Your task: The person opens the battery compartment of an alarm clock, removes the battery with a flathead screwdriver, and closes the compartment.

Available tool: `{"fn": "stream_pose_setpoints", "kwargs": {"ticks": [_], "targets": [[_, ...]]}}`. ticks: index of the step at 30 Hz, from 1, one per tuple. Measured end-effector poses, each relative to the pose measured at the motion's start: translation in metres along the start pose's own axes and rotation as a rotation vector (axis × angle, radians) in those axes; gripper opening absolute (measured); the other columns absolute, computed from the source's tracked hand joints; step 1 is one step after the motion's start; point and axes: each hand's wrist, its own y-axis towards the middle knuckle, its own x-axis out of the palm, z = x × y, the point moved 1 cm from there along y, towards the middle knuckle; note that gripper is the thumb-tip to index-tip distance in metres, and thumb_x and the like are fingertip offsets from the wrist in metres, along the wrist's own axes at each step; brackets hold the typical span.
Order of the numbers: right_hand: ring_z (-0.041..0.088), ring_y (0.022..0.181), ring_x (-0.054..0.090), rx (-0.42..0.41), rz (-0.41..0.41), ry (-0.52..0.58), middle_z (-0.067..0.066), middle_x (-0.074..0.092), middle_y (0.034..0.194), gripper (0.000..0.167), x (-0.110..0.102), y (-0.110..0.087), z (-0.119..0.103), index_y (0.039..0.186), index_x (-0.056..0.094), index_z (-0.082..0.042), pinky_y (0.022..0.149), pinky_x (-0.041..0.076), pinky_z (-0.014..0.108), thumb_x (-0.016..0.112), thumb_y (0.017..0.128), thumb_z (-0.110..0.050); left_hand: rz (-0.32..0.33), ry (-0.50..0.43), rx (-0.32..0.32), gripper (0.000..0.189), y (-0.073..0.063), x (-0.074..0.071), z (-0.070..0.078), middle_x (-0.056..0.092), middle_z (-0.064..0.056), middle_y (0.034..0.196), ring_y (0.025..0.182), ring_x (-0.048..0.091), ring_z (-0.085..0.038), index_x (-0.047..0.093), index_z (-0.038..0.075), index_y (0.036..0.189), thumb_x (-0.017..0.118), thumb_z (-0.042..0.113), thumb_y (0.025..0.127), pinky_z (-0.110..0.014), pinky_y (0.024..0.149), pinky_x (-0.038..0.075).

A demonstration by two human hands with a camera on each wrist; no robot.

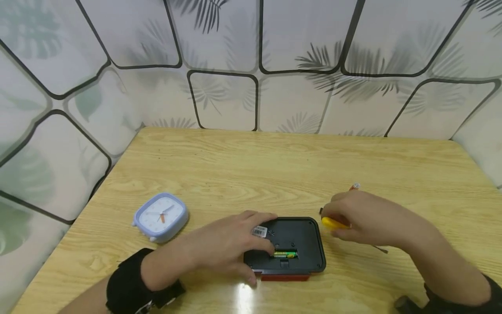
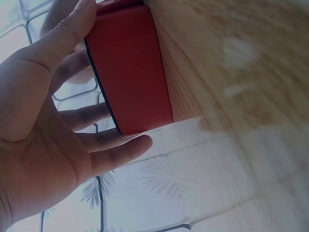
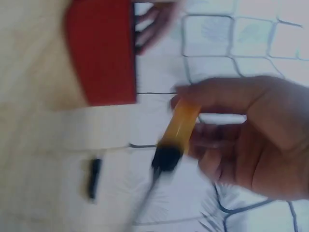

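A black-backed box with a red body (image 1: 284, 277) lies on the table, its back facing up. In a slot in that back sits a green-and-yellow battery (image 1: 285, 254). My left hand (image 1: 235, 240) rests over the box's left side, one fingertip at the battery's left end, other fingers spread toward the far edge, thumb by the near edge. To the right, my right hand (image 1: 368, 218) holds a screwdriver (image 3: 178, 130) by its yellow handle, apart from the box. Its dark shaft points away from the box, back toward the wrist.
A lilac alarm clock (image 1: 161, 216) stands left of the box. Beyond the right hand, a small orange item with a silvery end (image 1: 354, 186) is partly hidden. A small black piece (image 3: 94, 178) lies on the wooden table (image 1: 235, 174). Patterned walls border its back and sides.
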Motion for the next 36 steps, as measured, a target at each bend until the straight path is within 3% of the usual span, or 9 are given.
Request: {"fn": "stream_pose_setpoints", "kwargs": {"ticks": [3, 7, 11, 13, 16, 24, 27, 31, 36], "targets": [[-0.006, 0.072, 0.052, -0.126, 0.227, 0.085, -0.017, 0.063, 0.087, 0.025, -0.013, -0.007, -0.004, 0.107, 0.075, -0.023, 0.059, 0.045, 0.016, 0.087, 0.088, -0.012, 0.021, 0.026, 0.015, 0.057, 0.001, 0.0, -0.002, 0.037, -0.014, 0.169, 0.149, 0.047, -0.034, 0.071, 0.033, 0.132, 0.085, 0.058, 0.083, -0.048, 0.119, 0.048], [-0.004, 0.079, 0.063, -0.276, 0.519, 0.208, -0.011, 0.072, 0.096, 0.027, -0.02, -0.007, -0.014, 0.118, 0.076, -0.015, 0.066, 0.054, 0.01, 0.081, 0.096, -0.029, 0.021, 0.062, -0.007, 0.055, 0.002, -0.001, -0.003, 0.039, -0.012, 0.169, 0.151, 0.045, -0.035, 0.07, 0.034, 0.135, 0.081, 0.059, 0.087, -0.048, 0.122, 0.045], [0.002, 0.087, 0.069, -0.414, 0.665, 0.448, -0.001, 0.076, 0.106, 0.034, -0.016, -0.001, -0.021, 0.12, 0.075, 0.0, 0.077, 0.06, 0.013, 0.075, 0.099, -0.027, 0.029, 0.04, -0.027, 0.057, 0.001, -0.003, -0.004, 0.039, -0.01, 0.169, 0.153, 0.043, -0.037, 0.069, 0.032, 0.136, 0.081, 0.058, 0.087, -0.051, 0.125, 0.041], [0.005, 0.09, 0.071, -0.461, 0.682, 0.563, 0.003, 0.076, 0.11, 0.034, -0.013, 0.002, -0.024, 0.12, 0.073, 0.006, 0.079, 0.061, 0.015, 0.078, 0.096, -0.018, 0.052, 0.015, -0.033, 0.058, 0.0, -0.004, -0.004, 0.041, -0.01, 0.168, 0.154, 0.042, -0.036, 0.068, 0.03, 0.136, 0.082, 0.057, 0.087, -0.052, 0.125, 0.04], [0.007, 0.094, 0.073, -0.461, 0.676, 0.634, 0.002, 0.077, 0.114, 0.033, -0.009, 0.005, -0.028, 0.12, 0.073, 0.007, 0.079, 0.063, 0.018, 0.078, 0.095, -0.014, 0.095, -0.008, -0.04, 0.057, -0.001, -0.005, -0.005, 0.044, -0.009, 0.165, 0.153, 0.044, -0.032, 0.067, 0.027, 0.135, 0.083, 0.054, 0.088, -0.051, 0.125, 0.04], [0.005, 0.096, 0.073, -0.396, 0.617, 0.596, 0.007, 0.078, 0.109, 0.032, 0.003, 0.011, -0.04, 0.118, 0.074, 0.002, 0.076, 0.064, 0.019, 0.077, 0.096, -0.02, 0.198, 0.027, 0.029, 0.05, 0.0, -0.007, -0.006, 0.061, -0.005, 0.149, 0.14, 0.058, -0.025, 0.066, 0.017, 0.135, 0.083, 0.039, 0.093, -0.045, 0.118, 0.049], [0.006, 0.097, 0.074, -0.418, 0.604, 0.583, 0.011, 0.077, 0.108, 0.031, 0.01, 0.015, -0.043, 0.119, 0.074, 0.001, 0.078, 0.064, 0.02, 0.076, 0.097, -0.019, 0.252, 0.028, 0.068, 0.042, 0.0, -0.007, -0.006, 0.067, -0.004, 0.14, 0.132, 0.063, -0.021, 0.066, 0.012, 0.134, 0.08, 0.027, 0.097, -0.04, 0.114, 0.052], [0.008, 0.095, 0.073, -0.478, 0.594, 0.54, 0.013, 0.076, 0.109, 0.03, 0.02, 0.021, -0.046, 0.124, 0.072, 0.001, 0.078, 0.063, 0.02, 0.073, 0.099, -0.016, 0.393, 0.015, 0.129, 0.035, 0.0, -0.007, -0.006, 0.072, -0.005, 0.129, 0.12, 0.069, -0.018, 0.066, 0.009, 0.132, 0.075, 0.013, 0.099, -0.034, 0.104, 0.058], [0.01, 0.095, 0.071, -0.446, 0.595, 0.441, 0.011, 0.077, 0.111, 0.035, 0.026, 0.023, -0.05, 0.129, 0.072, -0.001, 0.077, 0.06, 0.016, 0.066, 0.104, -0.024, 0.601, 0.049, 0.258, 0.042, 0.0, -0.007, -0.005, 0.074, -0.004, 0.125, 0.11, 0.07, -0.014, 0.066, 0.009, 0.135, 0.077, 0.005, 0.095, -0.026, 0.094, 0.059]]}}
